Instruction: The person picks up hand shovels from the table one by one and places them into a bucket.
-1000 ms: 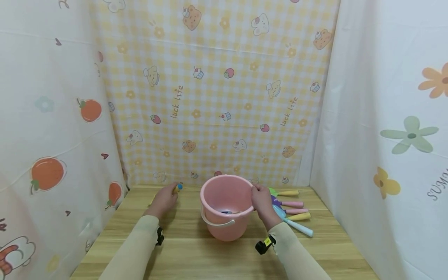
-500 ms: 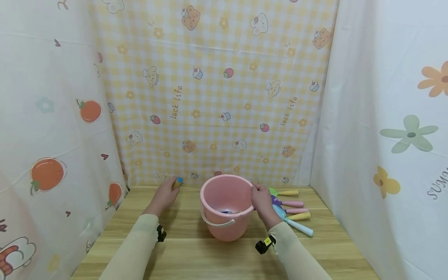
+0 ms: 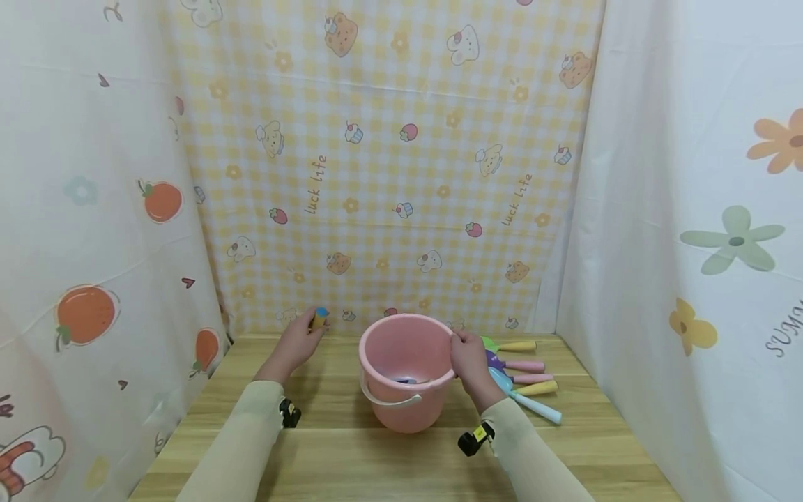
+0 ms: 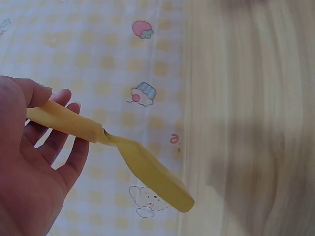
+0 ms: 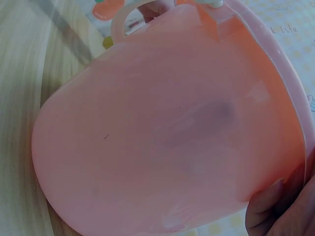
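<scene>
My left hand (image 3: 300, 339) grips the yellow handle of a toy shovel (image 4: 152, 172), left of the bucket and near the back of the table. In the left wrist view its yellow blade slants down past the fingers, while the head view shows the blue end of the handle above the hand. A pink bucket (image 3: 408, 411) stands upright in the middle, its white handle hanging at the front. On the bucket's right rim, my right hand (image 3: 472, 362) pinches the edge between thumb and fingers. Something small and dark lies inside the bucket, mostly hidden.
Right of the bucket lie several toy shovels, with a light blue one (image 3: 533, 406) in front, a purple one (image 3: 523, 365) and a green one (image 3: 514, 346) behind. The wooden table (image 3: 351, 460) ends at a checked curtain (image 3: 383, 174); side curtains hang left and right.
My left hand has risen and shifted slightly right with the shovel, its blue handle end now higher. The right hand and the bucket have stayed in place.
</scene>
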A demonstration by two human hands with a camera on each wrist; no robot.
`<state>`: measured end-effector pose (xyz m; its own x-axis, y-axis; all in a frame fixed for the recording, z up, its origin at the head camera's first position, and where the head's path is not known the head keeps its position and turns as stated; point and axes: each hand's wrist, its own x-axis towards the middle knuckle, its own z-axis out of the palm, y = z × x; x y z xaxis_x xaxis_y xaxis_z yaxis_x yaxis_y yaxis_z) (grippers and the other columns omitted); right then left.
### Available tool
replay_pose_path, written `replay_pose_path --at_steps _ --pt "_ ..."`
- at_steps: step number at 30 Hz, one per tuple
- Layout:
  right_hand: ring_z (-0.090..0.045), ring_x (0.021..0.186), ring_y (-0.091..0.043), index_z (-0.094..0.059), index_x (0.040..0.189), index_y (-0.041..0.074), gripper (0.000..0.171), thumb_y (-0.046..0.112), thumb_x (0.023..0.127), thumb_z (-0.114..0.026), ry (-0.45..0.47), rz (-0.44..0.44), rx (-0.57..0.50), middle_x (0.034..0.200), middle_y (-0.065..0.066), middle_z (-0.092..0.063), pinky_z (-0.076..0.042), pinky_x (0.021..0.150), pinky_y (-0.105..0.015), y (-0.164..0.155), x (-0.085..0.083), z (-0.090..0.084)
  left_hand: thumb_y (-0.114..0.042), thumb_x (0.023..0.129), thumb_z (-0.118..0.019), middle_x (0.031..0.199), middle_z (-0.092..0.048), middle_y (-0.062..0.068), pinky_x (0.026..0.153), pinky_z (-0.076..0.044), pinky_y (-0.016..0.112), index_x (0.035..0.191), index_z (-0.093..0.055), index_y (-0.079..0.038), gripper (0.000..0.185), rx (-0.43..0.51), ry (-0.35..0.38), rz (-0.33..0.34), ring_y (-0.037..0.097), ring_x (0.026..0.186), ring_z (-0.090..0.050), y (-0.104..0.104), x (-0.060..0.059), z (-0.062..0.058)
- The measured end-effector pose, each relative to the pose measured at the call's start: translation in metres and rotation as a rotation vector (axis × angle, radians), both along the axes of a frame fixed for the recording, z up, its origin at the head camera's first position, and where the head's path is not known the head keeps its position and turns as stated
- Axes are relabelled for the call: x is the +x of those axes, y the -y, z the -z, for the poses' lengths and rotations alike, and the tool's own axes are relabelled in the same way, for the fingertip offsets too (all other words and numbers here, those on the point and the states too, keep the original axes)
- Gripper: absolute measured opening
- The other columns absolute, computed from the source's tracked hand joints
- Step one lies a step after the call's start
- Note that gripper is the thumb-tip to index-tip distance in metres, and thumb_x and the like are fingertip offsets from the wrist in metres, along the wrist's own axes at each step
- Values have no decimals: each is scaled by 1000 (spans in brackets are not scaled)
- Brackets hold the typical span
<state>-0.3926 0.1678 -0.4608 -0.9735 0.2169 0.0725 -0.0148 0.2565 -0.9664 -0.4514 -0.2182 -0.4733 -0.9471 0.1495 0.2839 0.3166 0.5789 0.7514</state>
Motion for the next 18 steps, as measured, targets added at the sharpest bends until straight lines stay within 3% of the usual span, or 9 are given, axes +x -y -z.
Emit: replay_pose_path --at_steps 3,10,18 --pt "-57 56 -18 -75 124 -3 39 21 114 -45 -7 -2 5 103 -27 -70 -48 47 -27 -1 -1 2 -17 117 -56 147 -66 21 109 -53 66 145 -59 -12 29 19 -4 7 48 138 -61 -1 0 -2" --pt "-66 66 -32 -74 138 1 42 20 113 -47 -1 8 1 115 -24 -74 -49 47 -28 -1 -2 2 -20 116 -58 142 -68 23 108 -54 64 144 -61 -13 29 73 -16 2 45 133 -64 -2 2 -9" --pt "-65 65 -32 -74 138 0 43 21 112 -48 -9 11 3 115 -25 -74 -49 46 -28 -1 -2 1 -26 116 -62 126 -72 19 87 -62 45 157 -57 -10 44 81 -30 -16 37 116 -69 -3 3 -14"
